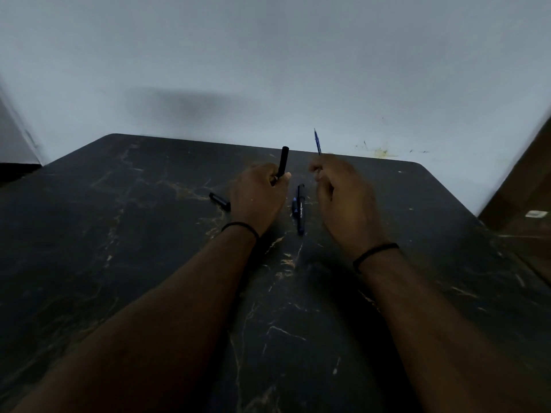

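Fingers of left hand (256, 189) curl round the lower end of black pen barrel (283, 160), upright near the desk's (119, 234) far edge; probably light, stiff, smooth plastic. Right hand (343, 192) pinches blue refill (317, 141), tip up: thin, likely bendable, best gripped low. Black-and-blue pen (300, 210) lies between hands; black cap (220, 201) lies left of them.

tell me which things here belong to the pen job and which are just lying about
In the job: left hand gripping a black pen tube; right hand holding a thin blue pen part.
Lying about: black-and-blue pen on the table between the hands; short black piece left of the left hand.
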`<state>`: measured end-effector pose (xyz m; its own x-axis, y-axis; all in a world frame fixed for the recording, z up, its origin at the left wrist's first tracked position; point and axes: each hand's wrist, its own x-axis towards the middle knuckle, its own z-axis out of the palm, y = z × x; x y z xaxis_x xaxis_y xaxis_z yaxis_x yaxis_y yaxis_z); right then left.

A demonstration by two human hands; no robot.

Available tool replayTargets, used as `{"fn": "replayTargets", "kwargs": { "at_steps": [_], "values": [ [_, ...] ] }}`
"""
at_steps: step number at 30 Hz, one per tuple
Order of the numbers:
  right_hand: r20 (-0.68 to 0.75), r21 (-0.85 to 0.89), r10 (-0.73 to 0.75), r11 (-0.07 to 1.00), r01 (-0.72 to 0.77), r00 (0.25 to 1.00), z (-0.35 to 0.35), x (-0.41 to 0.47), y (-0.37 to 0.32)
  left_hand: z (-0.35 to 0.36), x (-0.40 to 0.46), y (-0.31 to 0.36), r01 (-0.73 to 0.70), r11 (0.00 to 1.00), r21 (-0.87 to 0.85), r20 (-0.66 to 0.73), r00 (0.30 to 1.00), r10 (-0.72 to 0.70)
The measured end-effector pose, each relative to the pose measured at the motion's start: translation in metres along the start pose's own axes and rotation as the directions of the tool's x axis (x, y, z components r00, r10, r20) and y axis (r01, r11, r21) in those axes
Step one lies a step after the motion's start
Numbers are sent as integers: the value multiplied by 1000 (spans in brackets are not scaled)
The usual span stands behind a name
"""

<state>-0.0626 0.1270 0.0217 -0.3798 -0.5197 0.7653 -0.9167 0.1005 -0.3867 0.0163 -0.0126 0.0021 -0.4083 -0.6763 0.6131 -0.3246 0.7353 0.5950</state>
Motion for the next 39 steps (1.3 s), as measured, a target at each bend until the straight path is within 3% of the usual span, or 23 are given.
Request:
{"fn": "replayTargets", "kwargs": {
  "at_steps": [12, 17, 39],
  "values": [
    [-153, 131, -36, 990, 57, 988, 6, -2, -3, 2, 0, -1, -20, 999, 40, 15, 1000, 20],
    [-205, 73, -133, 986, 150, 970, 2, 1, -4, 3, 0, 0, -91, 993, 79, 45, 995, 87],
    [-118, 10, -128, 991, 130, 985, 3, 0, -5, -1, -3, 6, -134, 982, 135, 58, 990, 127]
  ]
}}
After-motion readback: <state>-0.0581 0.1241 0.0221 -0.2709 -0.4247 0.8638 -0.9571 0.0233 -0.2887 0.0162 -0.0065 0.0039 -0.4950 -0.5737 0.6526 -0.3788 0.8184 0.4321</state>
